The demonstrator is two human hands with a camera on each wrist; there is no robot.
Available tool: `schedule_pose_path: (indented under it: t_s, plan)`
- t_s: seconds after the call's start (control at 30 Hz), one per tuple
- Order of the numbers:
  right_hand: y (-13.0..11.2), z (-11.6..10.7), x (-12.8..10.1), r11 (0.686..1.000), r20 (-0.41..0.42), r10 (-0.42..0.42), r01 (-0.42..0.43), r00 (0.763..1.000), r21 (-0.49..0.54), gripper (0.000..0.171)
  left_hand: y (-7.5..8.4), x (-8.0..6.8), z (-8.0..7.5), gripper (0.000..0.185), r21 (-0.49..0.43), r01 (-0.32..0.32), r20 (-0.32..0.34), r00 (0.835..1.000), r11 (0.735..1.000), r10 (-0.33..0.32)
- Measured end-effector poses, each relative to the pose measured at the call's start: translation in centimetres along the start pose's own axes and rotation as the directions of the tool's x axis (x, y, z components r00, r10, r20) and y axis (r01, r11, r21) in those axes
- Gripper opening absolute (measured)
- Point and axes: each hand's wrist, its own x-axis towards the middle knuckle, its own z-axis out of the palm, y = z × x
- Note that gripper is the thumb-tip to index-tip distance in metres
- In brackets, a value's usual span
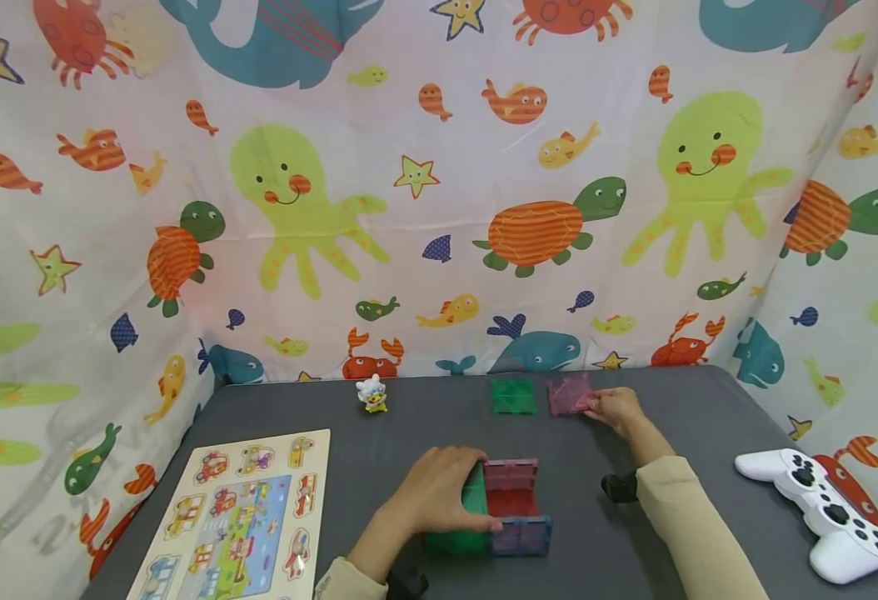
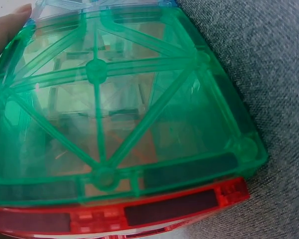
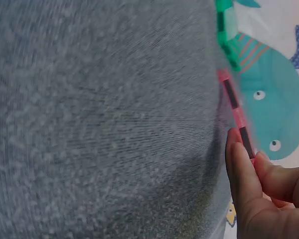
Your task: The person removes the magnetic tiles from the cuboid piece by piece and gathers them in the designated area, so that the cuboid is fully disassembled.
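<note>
A partly built box of magnetic tiles (image 1: 512,508) stands on the grey table near the front, with a red floor, a pink back wall and a blue front wall. My left hand (image 1: 475,493) grips its upright green side tile (image 1: 473,498). That green tile (image 2: 114,99) fills the left wrist view, with a red tile (image 2: 139,213) along its lower edge. Farther back, a pink tile (image 1: 569,393) lies flat beside a green tile (image 1: 514,396). My right hand (image 1: 598,407) pinches the pink tile's right edge; the right wrist view shows fingertips (image 3: 239,164) on the pink tile edge (image 3: 233,107).
A small white and yellow toy figure (image 1: 371,393) stands at the back of the grey table (image 1: 409,433). A picture puzzle board (image 1: 240,521) lies at the front left and a white game controller (image 1: 821,504) at the right. Sea-animal cloth walls enclose the table.
</note>
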Motion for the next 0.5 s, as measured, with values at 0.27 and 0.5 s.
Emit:
schedule_pose_path:
  t_s: [0.27,0.5]
  plan:
    - [0.7,0.6,0.0,0.897,-0.215,-0.203,0.094,0.955,-0.432,0.033,0.2,-0.1,0.1,0.078,-0.007,0.004,0.007,1.0,1.0,-0.004]
    - [0.2,1.3,-1.1,0.714,-0.25,-0.373,0.106,0.893,-0.692,0.029,0.1,-0.1,0.1,0.079,0.004,0.003,-0.022,1.0,1.0,-0.003]
